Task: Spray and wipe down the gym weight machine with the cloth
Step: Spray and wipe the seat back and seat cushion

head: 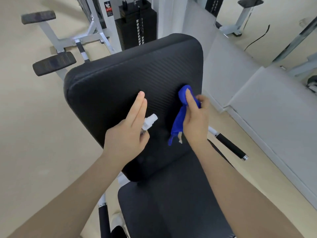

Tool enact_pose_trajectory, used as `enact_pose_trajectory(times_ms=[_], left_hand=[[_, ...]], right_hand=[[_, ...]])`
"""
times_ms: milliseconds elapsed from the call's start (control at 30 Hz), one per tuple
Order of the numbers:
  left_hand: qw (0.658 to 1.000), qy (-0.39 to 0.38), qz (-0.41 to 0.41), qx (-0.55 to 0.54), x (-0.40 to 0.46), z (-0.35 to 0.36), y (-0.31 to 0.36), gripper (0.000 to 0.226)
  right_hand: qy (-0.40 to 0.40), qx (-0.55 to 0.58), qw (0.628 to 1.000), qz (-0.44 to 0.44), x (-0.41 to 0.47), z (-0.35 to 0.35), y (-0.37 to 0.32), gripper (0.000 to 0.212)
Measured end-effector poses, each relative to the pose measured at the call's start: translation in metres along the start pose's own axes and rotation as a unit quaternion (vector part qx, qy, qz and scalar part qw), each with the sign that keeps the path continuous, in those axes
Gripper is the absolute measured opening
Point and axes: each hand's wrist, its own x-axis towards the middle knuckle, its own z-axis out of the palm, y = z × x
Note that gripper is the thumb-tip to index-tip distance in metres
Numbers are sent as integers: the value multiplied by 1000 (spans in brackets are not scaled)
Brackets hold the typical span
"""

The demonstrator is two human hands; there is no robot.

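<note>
The weight machine's black padded backrest point(120, 79) fills the middle of the head view, with its black seat pad point(171, 212) below it. My left hand point(127, 134) holds a small white spray bottle point(149, 121) over the lower backrest, nozzle pointing up and right, two fingers stretched straight. My right hand point(195, 121) grips a bunched blue cloth point(181, 114); the cloth's top presses against the right part of the backrest and its tail hangs down.
A black weight stack point(137, 26) in a white frame stands behind the backrest. Padded rollers on white bars point(53, 63) lie at the left. A black-grip handle point(231, 146) sticks out at the right. A low white wall point(274, 117) runs along the right.
</note>
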Motion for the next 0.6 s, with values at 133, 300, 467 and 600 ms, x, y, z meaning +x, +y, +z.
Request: enact_pose_trajectory(times_ms=[133, 300, 467, 600], left_hand=[[999, 13, 3, 30, -2, 3, 2, 62], [997, 48, 32, 47, -3, 11, 3, 56], [998, 40, 33, 37, -2, 9, 6, 58], [999, 21, 29, 32, -2, 7, 4, 58]], right_hand=[[51, 24, 993, 108, 39, -15, 24, 43], [54, 43, 984, 163, 6, 8, 44, 55], [-60, 21, 995, 76, -63, 32, 23, 59], [-120, 23, 992, 33, -62, 21, 28, 48]])
